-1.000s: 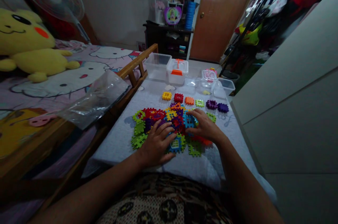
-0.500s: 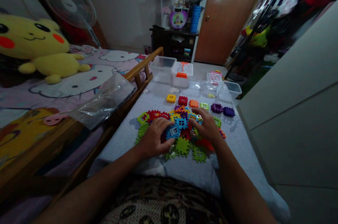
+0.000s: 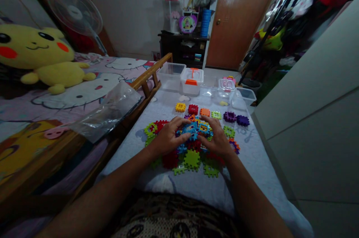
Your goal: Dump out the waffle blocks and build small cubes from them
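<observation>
My left hand (image 3: 170, 137) is closed around blue interlocking building tiles (image 3: 190, 130), with its fingers on top and thumb below. My right hand (image 3: 219, 139) faces it from the other side, fingers and thumb curved round a blue window tile (image 3: 204, 128) with yellow showing by it. Both hands are low over a loose pile. Within the pile are a solid green tile (image 3: 192, 159), a green window tile (image 3: 211, 168) and a dark red tile (image 3: 170, 159). My fingers partly hide the held tiles.
Behind the pile runs a row of small stacks: yellow (image 3: 180, 107), red (image 3: 193, 109), orange (image 3: 204, 112), light green (image 3: 216, 115) and purple (image 3: 230, 116). Clear plastic boxes (image 3: 171, 77) stand at the table's far end. A wooden bed rail (image 3: 151, 70) borders the left side, a white cabinet (image 3: 314, 118) the right.
My left hand has moved right and slightly up with the blue tiles, closer to my right hand. The dark red tile at the pile's left front is now uncovered.
</observation>
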The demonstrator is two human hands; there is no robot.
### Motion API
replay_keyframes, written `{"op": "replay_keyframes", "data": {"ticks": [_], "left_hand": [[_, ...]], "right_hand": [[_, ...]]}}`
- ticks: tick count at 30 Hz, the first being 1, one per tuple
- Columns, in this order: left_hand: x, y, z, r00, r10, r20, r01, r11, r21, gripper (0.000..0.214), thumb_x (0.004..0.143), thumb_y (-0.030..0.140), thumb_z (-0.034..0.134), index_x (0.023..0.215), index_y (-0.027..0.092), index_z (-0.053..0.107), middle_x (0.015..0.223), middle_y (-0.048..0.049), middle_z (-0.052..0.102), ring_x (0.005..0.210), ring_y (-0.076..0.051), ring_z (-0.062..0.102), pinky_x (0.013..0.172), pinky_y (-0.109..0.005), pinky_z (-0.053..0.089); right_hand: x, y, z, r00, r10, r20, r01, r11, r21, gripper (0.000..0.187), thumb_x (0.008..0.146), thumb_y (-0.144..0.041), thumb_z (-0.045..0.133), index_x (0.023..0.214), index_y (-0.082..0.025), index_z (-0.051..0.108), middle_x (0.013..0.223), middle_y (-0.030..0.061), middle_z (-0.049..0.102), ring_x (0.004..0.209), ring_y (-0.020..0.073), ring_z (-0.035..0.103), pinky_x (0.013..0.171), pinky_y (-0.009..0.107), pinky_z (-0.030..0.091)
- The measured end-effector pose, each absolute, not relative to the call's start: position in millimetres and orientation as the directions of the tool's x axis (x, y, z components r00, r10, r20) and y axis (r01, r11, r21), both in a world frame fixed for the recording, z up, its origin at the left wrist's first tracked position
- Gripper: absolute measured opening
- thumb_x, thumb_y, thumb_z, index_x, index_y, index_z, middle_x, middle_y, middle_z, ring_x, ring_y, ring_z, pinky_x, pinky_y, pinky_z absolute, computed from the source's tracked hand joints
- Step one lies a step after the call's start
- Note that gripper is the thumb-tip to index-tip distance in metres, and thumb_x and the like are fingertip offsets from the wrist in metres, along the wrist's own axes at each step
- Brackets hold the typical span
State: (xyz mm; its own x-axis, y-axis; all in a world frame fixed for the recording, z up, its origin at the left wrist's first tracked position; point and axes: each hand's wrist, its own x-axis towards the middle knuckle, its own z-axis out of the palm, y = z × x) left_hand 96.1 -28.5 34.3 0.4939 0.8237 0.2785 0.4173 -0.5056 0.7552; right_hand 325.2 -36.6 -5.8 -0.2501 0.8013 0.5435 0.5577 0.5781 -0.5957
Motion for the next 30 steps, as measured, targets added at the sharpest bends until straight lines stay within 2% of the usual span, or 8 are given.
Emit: {"op": "replay_keyframes", "data": {"ticks": [2,7,9,12,15,17,21,30], "left_hand": [[100,-27,36,0.507,0.832,0.227,0.372,-0.448,0.813,0.032,0.094,0.042,0.052,0.117,0.023,0.062,0.118,-0.006,0.064,0.111,-0.023,0.059,0.099,-0.039,0.047],[113,-25,41,0.595,0.797,0.104,0.403,-0.407,0.82,0.039,0.102,0.044,0.034,0.101,0.021,0.065,0.109,-0.0053,0.069,0.101,-0.021,0.063,0.095,-0.037,0.049],[118,-26,42,0.599,0.796,0.086,0.444,-0.419,0.792,0.041,0.102,0.044,0.031,0.1,0.02,0.065,0.105,-0.0062,0.069,0.098,-0.022,0.065,0.092,-0.038,0.05],[121,-27,42,0.548,0.821,0.161,0.503,-0.477,0.72,0.037,0.1,0.045,0.04,0.121,0.021,0.058,0.119,-0.0084,0.066,0.111,-0.024,0.062,0.099,-0.041,0.048],[125,-29,38,0.531,0.778,0.336,0.565,-0.621,0.543,0.061,0.086,0.046,0.065,0.138,0.02,0.046,0.139,-0.0133,0.054,0.131,-0.03,0.049,0.112,-0.049,0.038],[128,-31,35,0.566,0.727,0.389,0.607,-0.687,0.399,0.071,0.078,0.041,0.074,0.138,0.018,0.044,0.141,-0.0154,0.052,0.133,-0.032,0.046,0.114,-0.051,0.037],[137,-33,30,0.592,0.708,0.385,0.663,-0.7,0.266,0.057,0.08,0.027,0.071,0.132,0.017,0.05,0.131,-0.0143,0.059,0.124,-0.031,0.053,0.106,-0.048,0.045],[114,-14,31,0.552,0.807,0.212,0.64,-0.572,0.513,0.062,0.075,0.026,0.072,0.132,0.02,0.051,0.132,-0.0119,0.058,0.125,-0.03,0.052,0.109,-0.049,0.04]], "right_hand": [[318,-39,-4,-0.275,0.791,0.546,0.513,0.601,-0.612,0.061,0.081,-0.027,0.069,0.138,-0.023,0.049,0.132,0.0111,0.06,0.121,0.0279,0.053,0.103,0.047,0.042],[307,-41,-5,-0.197,0.848,0.492,0.446,0.524,-0.726,0.011,0.087,-0.032,0.063,0.092,-0.022,0.065,0.089,0.0036,0.067,0.084,0.02,0.059,0.077,0.033,0.047],[308,-41,-5,-0.151,0.893,0.425,0.422,0.446,-0.789,0.015,0.089,-0.034,0.06,0.083,-0.021,0.064,0.08,0.0014,0.064,0.075,0.0175,0.056,0.071,0.03,0.044],[311,-40,-6,-0.124,0.937,0.328,0.362,0.35,-0.864,0.02,0.092,-0.037,0.057,0.083,-0.021,0.066,0.076,-0.0003,0.063,0.071,0.0157,0.054,0.068,0.028,0.042],[312,-38,-8,-0.091,0.961,0.261,0.281,0.276,-0.919,0.024,0.092,-0.04,0.057,0.083,-0.02,0.066,0.075,-0.0013,0.061,0.068,0.0146,0.053,0.065,0.027,0.042],[311,-37,-10,-0.073,0.97,0.232,0.217,0.243,-0.946,0.023,0.09,-0.042,0.06,0.086,-0.02,0.066,0.077,-0.0013,0.062,0.067,0.0144,0.053,0.064,0.027,0.043],[310,-36,-12,-0.095,0.972,0.216,0.108,0.226,-0.968,0.025,0.087,-0.041,0.063,0.102,-0.022,0.068,0.085,0.0,0.067,0.073,0.0157,0.058,0.069,0.028,0.047],[321,-34,-8,0.015,0.979,0.203,0.068,0.202,-0.977,0.029,0.086,-0.045,0.063,0.104,-0.023,0.066,0.085,0.0008,0.066,0.074,0.0162,0.06,0.067,0.028,0.048]]}}
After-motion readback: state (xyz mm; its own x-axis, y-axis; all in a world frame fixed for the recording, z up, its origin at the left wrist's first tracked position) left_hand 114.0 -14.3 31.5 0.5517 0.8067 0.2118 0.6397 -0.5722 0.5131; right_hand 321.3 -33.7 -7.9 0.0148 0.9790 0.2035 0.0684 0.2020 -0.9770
